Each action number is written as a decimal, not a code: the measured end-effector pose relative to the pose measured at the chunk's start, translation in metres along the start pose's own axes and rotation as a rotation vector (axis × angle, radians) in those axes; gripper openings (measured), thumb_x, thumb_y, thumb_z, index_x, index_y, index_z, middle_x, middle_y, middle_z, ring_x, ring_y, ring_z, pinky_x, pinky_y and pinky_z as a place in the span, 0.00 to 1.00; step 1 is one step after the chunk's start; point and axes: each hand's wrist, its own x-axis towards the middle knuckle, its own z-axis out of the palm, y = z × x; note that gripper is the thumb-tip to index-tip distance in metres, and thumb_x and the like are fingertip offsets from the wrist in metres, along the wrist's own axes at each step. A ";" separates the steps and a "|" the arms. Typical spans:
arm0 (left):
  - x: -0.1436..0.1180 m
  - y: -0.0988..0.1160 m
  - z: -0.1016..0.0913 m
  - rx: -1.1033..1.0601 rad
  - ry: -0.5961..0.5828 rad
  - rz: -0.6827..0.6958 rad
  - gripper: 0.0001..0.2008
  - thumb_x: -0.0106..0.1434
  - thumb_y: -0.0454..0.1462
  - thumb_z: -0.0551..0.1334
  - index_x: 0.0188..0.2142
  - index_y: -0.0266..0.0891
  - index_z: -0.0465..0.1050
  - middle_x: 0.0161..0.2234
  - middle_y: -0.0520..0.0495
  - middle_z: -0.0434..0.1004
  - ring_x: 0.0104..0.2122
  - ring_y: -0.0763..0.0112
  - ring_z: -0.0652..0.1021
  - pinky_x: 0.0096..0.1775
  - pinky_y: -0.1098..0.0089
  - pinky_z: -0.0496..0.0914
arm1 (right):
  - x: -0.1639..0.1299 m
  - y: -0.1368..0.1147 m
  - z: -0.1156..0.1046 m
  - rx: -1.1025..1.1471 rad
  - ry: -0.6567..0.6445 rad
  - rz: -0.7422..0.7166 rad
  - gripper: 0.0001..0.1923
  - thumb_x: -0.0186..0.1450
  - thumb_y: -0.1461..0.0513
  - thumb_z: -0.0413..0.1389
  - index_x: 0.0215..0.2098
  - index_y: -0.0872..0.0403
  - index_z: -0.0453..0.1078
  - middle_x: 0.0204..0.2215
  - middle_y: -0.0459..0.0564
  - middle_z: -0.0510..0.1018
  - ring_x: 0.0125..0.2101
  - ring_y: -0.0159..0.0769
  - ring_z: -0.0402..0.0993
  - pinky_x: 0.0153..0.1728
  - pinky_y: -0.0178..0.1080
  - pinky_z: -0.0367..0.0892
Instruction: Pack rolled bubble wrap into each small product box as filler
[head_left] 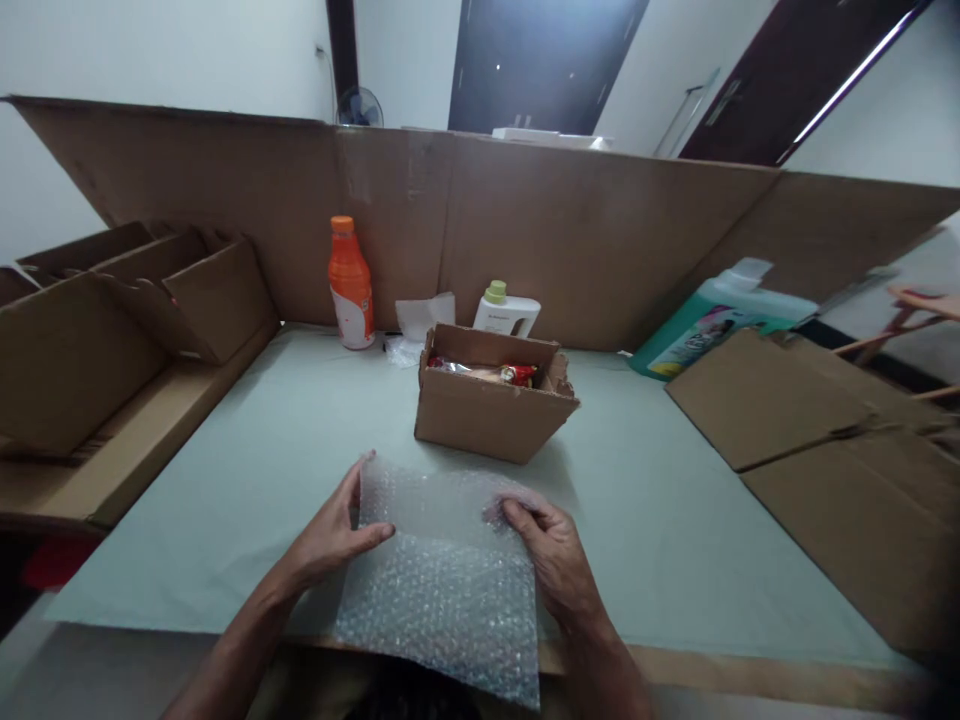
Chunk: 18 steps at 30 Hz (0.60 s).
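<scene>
**Bubble wrap held at both side edges, box straight ahead**

The left hand point(334, 535) grips the left edge of the bubble wrap point(442, 580), thumb laid across the top of the sheet and fingers curled up along its edge. The right hand point(551, 555) pinches the right edge, fingertips closed on the plastic. The sheet spans the gap between the two hands, its long axis running from the hands back toward the person, with the near end hanging over the table point(247, 470) edge. Just beyond the far edge of the wrap, slightly nearer the right hand, sits the open box point(487, 415) with packets inside. Farther out, past the box, stand an orange bottle point(350, 285) to the left and a white bottle point(506, 310) behind it.
</scene>
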 end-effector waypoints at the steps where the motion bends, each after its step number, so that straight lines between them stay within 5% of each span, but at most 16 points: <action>1: 0.005 -0.001 0.009 -0.058 -0.051 0.001 0.42 0.59 0.48 0.65 0.68 0.37 0.56 0.61 0.33 0.71 0.57 0.49 0.76 0.56 0.51 0.71 | 0.003 0.004 -0.005 -0.031 0.018 0.007 0.22 0.61 0.44 0.61 0.36 0.53 0.80 0.29 0.51 0.83 0.31 0.40 0.78 0.35 0.39 0.72; 3: 0.012 -0.003 0.023 -0.059 -0.073 0.009 0.34 0.60 0.47 0.63 0.64 0.39 0.64 0.55 0.38 0.77 0.53 0.53 0.78 0.54 0.55 0.73 | 0.008 0.011 -0.017 -0.129 0.056 -0.004 0.22 0.61 0.44 0.60 0.36 0.54 0.80 0.30 0.51 0.83 0.32 0.40 0.78 0.35 0.40 0.72; 6: 0.023 -0.007 0.028 0.125 0.059 0.010 0.35 0.57 0.46 0.66 0.64 0.41 0.64 0.51 0.39 0.79 0.50 0.52 0.79 0.51 0.53 0.74 | 0.016 0.019 -0.041 -0.295 0.192 -0.033 0.22 0.60 0.45 0.60 0.41 0.54 0.78 0.37 0.54 0.84 0.36 0.43 0.79 0.39 0.42 0.73; 9: 0.044 -0.003 0.019 0.244 0.193 0.066 0.41 0.57 0.49 0.67 0.67 0.41 0.59 0.58 0.34 0.71 0.55 0.49 0.75 0.53 0.50 0.71 | 0.030 0.018 -0.063 -0.386 0.314 -0.064 0.26 0.60 0.46 0.61 0.49 0.54 0.75 0.47 0.58 0.82 0.44 0.47 0.79 0.43 0.46 0.73; 12: 0.081 0.012 0.016 0.208 0.223 0.124 0.41 0.60 0.51 0.65 0.69 0.43 0.55 0.65 0.33 0.62 0.61 0.49 0.70 0.57 0.50 0.68 | 0.060 0.015 -0.074 -0.405 0.295 -0.111 0.35 0.57 0.47 0.64 0.58 0.54 0.69 0.56 0.61 0.76 0.52 0.51 0.75 0.45 0.48 0.73; 15: 0.122 0.027 0.025 0.101 0.161 0.156 0.41 0.58 0.50 0.65 0.68 0.42 0.56 0.66 0.34 0.60 0.62 0.48 0.68 0.57 0.50 0.68 | 0.095 0.019 -0.074 -0.340 0.194 -0.078 0.41 0.50 0.47 0.68 0.58 0.55 0.68 0.53 0.61 0.79 0.49 0.53 0.77 0.42 0.48 0.75; 18: 0.138 0.029 0.040 0.051 0.083 0.207 0.34 0.59 0.47 0.65 0.63 0.40 0.64 0.59 0.36 0.70 0.57 0.49 0.72 0.56 0.52 0.69 | 0.111 0.033 -0.068 -0.325 0.123 -0.023 0.33 0.50 0.47 0.68 0.48 0.57 0.74 0.41 0.59 0.84 0.41 0.54 0.80 0.39 0.49 0.76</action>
